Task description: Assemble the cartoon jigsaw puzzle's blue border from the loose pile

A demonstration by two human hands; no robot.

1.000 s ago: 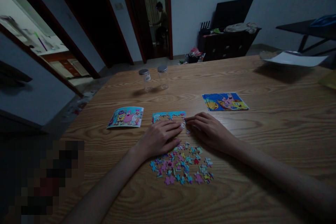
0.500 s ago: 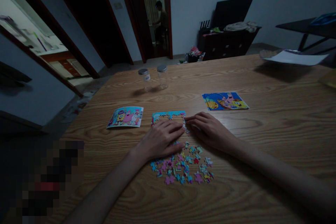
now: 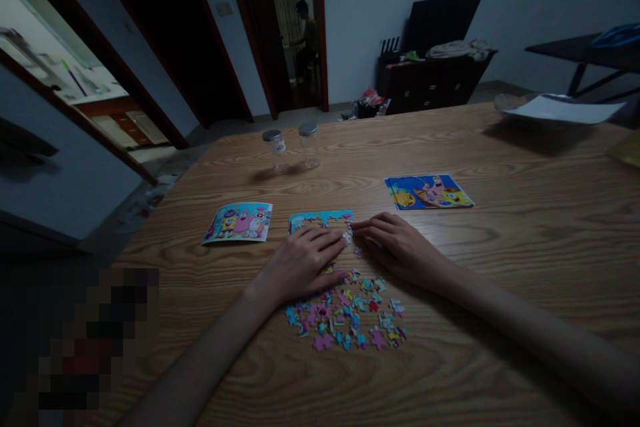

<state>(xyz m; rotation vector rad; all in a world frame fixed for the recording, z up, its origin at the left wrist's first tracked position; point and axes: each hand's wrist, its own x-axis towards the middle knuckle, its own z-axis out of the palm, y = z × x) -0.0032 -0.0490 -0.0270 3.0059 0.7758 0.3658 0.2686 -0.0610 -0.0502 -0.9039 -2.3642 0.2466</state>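
A partly assembled jigsaw puzzle (image 3: 320, 216) with a light blue top edge lies on the wooden table. My left hand (image 3: 311, 260) rests palm down over its lower left part, fingers stretched out, the fingertips touching pieces near the right edge. From the right, my right hand (image 3: 393, 243) reaches the puzzle's right border; its fingers are extended and the index fingertip touches that border. Loose puzzle pieces (image 3: 345, 320) in pink, blue and yellow are spread below my left hand. The puzzle's lower left is hidden under my left hand.
A cartoon picture sheet (image 3: 239, 223) lies to the left, and blue cartoon cards (image 3: 429, 191) lie to the right. Two clear jars (image 3: 310, 147) with metal lids stand behind. A white sheet (image 3: 565, 109) sits at the far right. Another person (image 3: 306, 40) is beyond the doorway.
My left fingers have drawn back slightly to the left, showing more of the pieces at the puzzle's right edge. My right hand stays almost still.
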